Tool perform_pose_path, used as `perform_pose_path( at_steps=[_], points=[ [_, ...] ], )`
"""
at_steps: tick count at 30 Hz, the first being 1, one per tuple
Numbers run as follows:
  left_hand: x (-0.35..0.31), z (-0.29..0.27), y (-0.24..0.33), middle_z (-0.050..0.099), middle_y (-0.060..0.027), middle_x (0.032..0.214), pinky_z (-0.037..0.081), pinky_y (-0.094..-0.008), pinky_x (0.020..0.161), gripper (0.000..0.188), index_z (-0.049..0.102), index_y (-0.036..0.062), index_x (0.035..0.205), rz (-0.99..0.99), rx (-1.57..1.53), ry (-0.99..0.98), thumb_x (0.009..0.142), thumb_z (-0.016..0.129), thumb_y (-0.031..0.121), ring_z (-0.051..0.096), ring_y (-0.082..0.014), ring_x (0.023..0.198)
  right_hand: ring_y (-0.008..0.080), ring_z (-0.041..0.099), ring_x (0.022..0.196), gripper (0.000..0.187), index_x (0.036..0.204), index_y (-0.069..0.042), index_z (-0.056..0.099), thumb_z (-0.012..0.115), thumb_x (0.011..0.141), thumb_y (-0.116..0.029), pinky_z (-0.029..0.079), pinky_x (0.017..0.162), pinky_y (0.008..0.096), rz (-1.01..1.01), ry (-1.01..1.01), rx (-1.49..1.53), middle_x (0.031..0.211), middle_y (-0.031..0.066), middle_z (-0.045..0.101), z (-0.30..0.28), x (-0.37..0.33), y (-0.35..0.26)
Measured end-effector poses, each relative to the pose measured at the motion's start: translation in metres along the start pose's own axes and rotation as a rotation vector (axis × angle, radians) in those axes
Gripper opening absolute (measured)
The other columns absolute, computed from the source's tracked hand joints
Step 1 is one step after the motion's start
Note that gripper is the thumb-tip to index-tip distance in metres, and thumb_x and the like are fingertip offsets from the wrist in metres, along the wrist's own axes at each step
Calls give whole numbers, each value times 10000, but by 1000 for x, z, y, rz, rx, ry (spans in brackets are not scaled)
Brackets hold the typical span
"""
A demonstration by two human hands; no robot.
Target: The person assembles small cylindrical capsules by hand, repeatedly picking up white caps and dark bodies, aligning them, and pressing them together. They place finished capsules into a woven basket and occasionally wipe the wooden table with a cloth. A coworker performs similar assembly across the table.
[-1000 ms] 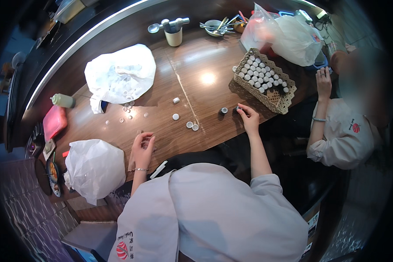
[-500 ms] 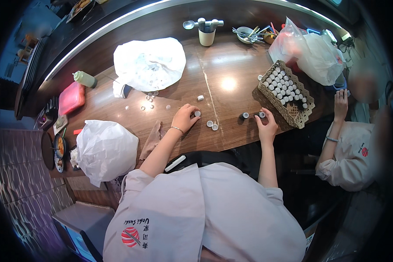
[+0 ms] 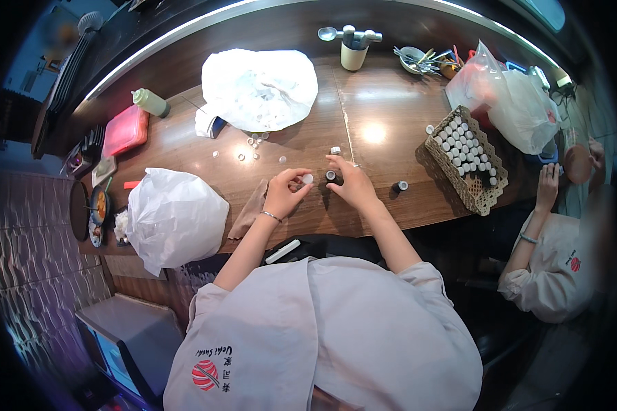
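Note:
My left hand pinches a white cap between thumb and fingertips, open side not clearly visible. Just right of it, my right hand has thumb and fingers around a small dark bottle, which stands uncapped and upright. The cap and the bottle are close but apart. Beyond my right fingers sits another white cap. A second dark bottle stands to the right of my right hand. Whatever lies under my right palm is hidden.
A woven basket of white-capped bottles stands at the right, near a co-worker's hand. White plastic bags lie left and far. Small loose rings and caps are scattered beyond my left hand. A utensil cup stands at the back.
My right hand has brought a dark bottle leftward from near the basket to beside my left hand. My left hand still holds the cap. The view has shifted slightly.

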State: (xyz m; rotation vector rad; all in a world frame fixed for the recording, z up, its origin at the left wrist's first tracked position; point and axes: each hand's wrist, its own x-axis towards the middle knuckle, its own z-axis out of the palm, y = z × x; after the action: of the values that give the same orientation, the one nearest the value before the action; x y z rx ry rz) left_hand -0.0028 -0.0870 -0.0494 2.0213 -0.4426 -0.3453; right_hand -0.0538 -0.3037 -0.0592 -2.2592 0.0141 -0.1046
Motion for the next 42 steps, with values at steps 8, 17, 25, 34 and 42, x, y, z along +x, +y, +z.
perform_pose_path(
  at_steps=[8, 17, 25, 34, 42],
  points=[
    [17, 5, 52, 692, -88, 1040, 556, -341, 795, 414, 713, 129, 1176, 442, 135, 70, 771, 771, 62, 670, -230, 930, 137, 703, 828, 330, 1092, -8, 690, 814, 837, -178, 573, 739, 276, 249, 4, 351, 923, 106, 738, -43, 0, -54],
    [37, 24, 36, 665, -113, 1102, 523, -390, 885, 569, 630, 117, 1241, 388, 24, -3, 710, 831, 151, 642, -282, 1014, 175, 732, 776, 249, 1037, 14, 704, 763, 831, -111, 582, 713, 293, 324, 82, 353, 888, 143, 748, -48, 1, -41],
    [45, 50, -26, 613, -84, 1140, 488, -431, 900, 484, 649, 120, 1199, 425, 413, -91, 759, 810, 241, 603, -316, 1021, 187, 710, 860, 301, 1106, -4, 710, 745, 807, -6, 571, 781, 304, 150, -106, 135, 990, 144, 734, -21, 10, -18],
    [36, 27, 6, 695, -185, 1041, 525, -403, 831, 394, 629, 53, 1190, 121, -96, -345, 828, 731, 168, 663, -356, 936, 176, 701, 887, 333, 1160, -50, 720, 724, 835, 20, 590, 812, 315, 190, -211, 322, 1051, 116, 724, -67, 15, -54],
    [22, -8, 88, 725, -176, 920, 539, -359, 770, 273, 711, 29, 1054, 115, -151, -423, 817, 760, 155, 702, -315, 835, 150, 712, 861, 345, 1135, -60, 740, 778, 797, 0, 603, 766, 291, -30, -316, 209, 1003, 97, 743, -115, 9, -95]
  ],
)
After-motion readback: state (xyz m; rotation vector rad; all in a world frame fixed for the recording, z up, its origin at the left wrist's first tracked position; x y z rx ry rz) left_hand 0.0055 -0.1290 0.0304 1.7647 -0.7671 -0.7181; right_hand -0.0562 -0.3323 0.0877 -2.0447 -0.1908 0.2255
